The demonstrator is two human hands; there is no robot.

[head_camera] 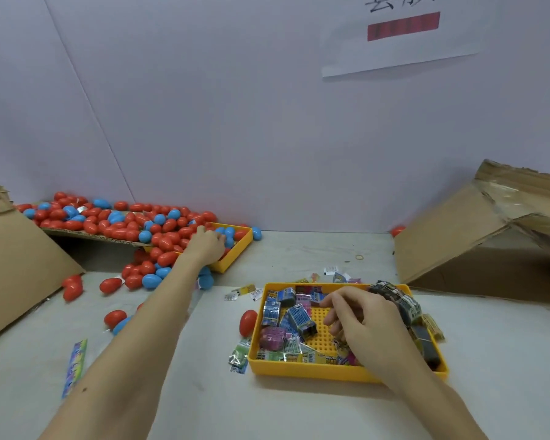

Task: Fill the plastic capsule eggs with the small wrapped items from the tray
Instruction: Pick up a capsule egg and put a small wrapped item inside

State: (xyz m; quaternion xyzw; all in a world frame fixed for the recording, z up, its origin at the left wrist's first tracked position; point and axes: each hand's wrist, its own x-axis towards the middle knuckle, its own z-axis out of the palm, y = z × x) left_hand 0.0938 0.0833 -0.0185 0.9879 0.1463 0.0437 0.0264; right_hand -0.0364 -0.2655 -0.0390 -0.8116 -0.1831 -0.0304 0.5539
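Fingers of the right hand (367, 325) curl down into the tray (315, 371), can't tell if they've pinched anything; left hand (207, 244) rests on the eggs (169, 235). Wrapped items (300, 319) look light and crinkly, so pinch one by its edges.

near tray (302, 371) front centre-right holding wrapped items (294, 317), far tray (235, 258) behind-left under egg pile (134, 222), one egg (247, 322) just left of near tray, cardboard box (477, 230) right

Torn cardboard box (477, 230) at right, paper sign (400, 33) on wall, rubber band (359, 257) on table (505, 360)
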